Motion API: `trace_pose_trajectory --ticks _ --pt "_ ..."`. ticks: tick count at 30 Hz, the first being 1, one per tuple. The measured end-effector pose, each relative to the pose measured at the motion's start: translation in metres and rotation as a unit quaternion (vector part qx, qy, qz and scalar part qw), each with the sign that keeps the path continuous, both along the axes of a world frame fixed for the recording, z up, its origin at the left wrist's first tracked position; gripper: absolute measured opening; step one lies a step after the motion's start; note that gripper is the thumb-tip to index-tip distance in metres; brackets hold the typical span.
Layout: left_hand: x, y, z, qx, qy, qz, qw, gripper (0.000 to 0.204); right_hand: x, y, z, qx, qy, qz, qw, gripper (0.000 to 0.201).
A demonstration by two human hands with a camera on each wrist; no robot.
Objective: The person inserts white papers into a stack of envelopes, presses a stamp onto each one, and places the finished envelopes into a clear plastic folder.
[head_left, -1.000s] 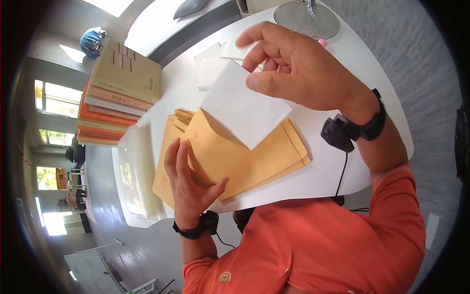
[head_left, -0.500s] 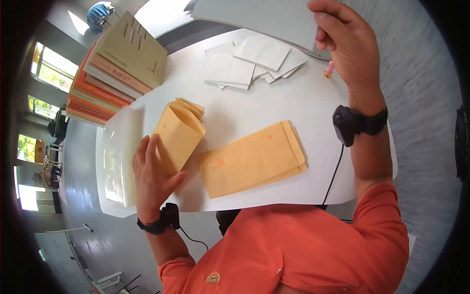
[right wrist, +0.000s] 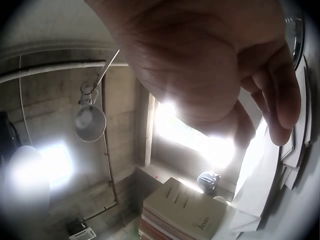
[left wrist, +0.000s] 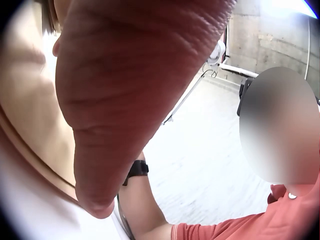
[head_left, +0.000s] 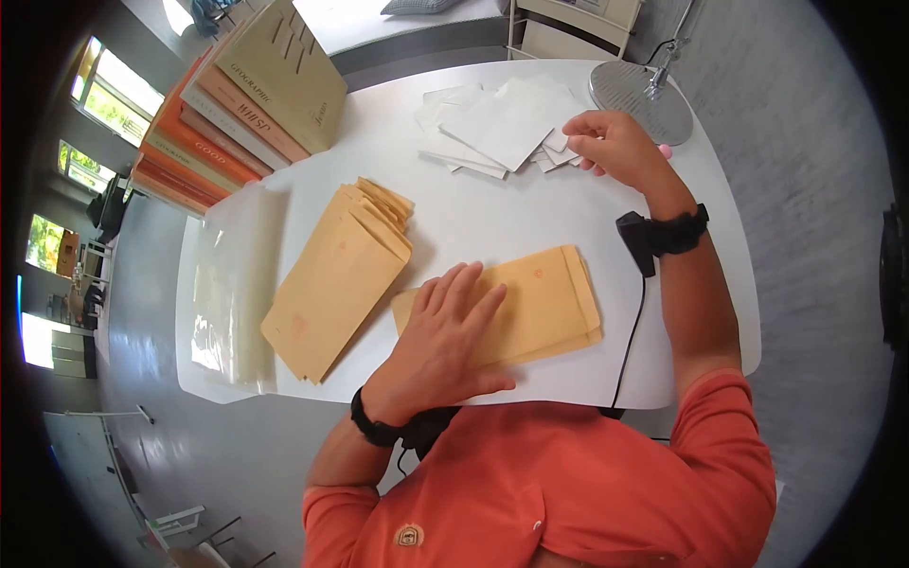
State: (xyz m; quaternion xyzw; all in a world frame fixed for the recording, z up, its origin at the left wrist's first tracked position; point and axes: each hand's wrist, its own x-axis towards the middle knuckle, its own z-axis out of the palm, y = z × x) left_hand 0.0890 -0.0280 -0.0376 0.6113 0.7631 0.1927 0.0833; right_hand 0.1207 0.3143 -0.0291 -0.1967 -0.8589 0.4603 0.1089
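My left hand (head_left: 454, 303) lies flat with straight fingers on a small stack of manila envelopes (head_left: 554, 293) near the front of the white table (head_left: 473, 218). In the left wrist view that hand (left wrist: 125, 100) fills most of the picture. My right hand (head_left: 592, 142) is at the far right of the table, its curled fingers at the corner of a white folded sheet (head_left: 511, 123). That sheet lies on top of a pile of white papers (head_left: 454, 147). In the right wrist view the fingertips (right wrist: 280, 125) curl over the white papers (right wrist: 260, 170).
A second, fanned stack of manila envelopes (head_left: 341, 275) lies left of my left hand. Clear plastic sleeves (head_left: 232, 293) lie at the table's left edge. A stack of books (head_left: 246, 104) stands at the far left, a round metal lamp base (head_left: 644, 99) at the far right.
My right hand brought the white sheet down from high in the air onto the white pile. My left hand moved right, from the fanned envelopes to the nearer stack.
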Motion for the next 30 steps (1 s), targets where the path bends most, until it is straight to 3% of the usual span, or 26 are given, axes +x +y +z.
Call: trace_pose_trajectory --ticks 2,11,16,23,26,29,30 --pt "0.000 0.010 -0.005 -0.021 -0.009 -0.008 1.000 0.101 0.008 0.000 0.005 -0.035 0.000 -0.008 0.999 0.028" --pt "0.001 0.031 -0.008 -0.011 0.003 -0.020 1.000 0.095 0.024 -0.002 0.029 0.026 0.069 -0.001 0.997 0.032" --pt "0.001 0.039 -0.002 -0.039 0.002 -0.038 0.999 0.096 0.036 -0.006 0.042 0.112 0.107 0.017 0.988 0.029" --pt "0.004 0.032 0.012 0.031 -0.005 0.008 0.999 0.105 0.056 -0.014 0.065 0.100 0.178 -0.013 0.979 0.027" --pt "-0.002 0.019 0.020 0.087 0.006 0.038 0.996 0.109 0.067 -0.029 0.081 0.040 0.177 0.009 0.983 0.025" --pt "-0.007 0.006 0.030 0.138 0.034 0.058 0.988 0.111 0.076 -0.048 0.093 -0.003 0.154 0.077 0.985 0.019" --pt "-0.009 0.002 0.032 0.149 0.045 0.066 0.986 0.112 0.079 -0.054 0.095 0.023 0.191 0.145 0.971 0.017"
